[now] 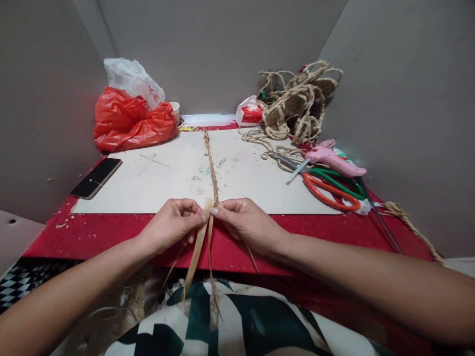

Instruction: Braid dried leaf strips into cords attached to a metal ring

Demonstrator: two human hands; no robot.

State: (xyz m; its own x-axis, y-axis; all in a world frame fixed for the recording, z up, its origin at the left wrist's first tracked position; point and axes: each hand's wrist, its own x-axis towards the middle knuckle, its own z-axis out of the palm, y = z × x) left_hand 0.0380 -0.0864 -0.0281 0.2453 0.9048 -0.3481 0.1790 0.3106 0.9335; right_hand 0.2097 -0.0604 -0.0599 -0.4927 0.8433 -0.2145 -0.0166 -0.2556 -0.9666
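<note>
A thin braided straw rope (212,165) runs from the back of a pale board (156,183) toward me. Its near end splits into flat dry straw strips (197,249) that hang over the table edge onto my lap. My left hand (172,225) is closed in a pinch on the strips at the braid's end. My right hand (243,220) is closed too, pinching the strands from the other side. The fingertips of both hands almost touch.
A black phone (96,177) lies at the left on the red cloth (92,232). Red and white plastic bags (129,116) sit back left. Woven straw pieces (297,106), a pink glue gun (334,159) and orange and green scissors (328,188) lie right.
</note>
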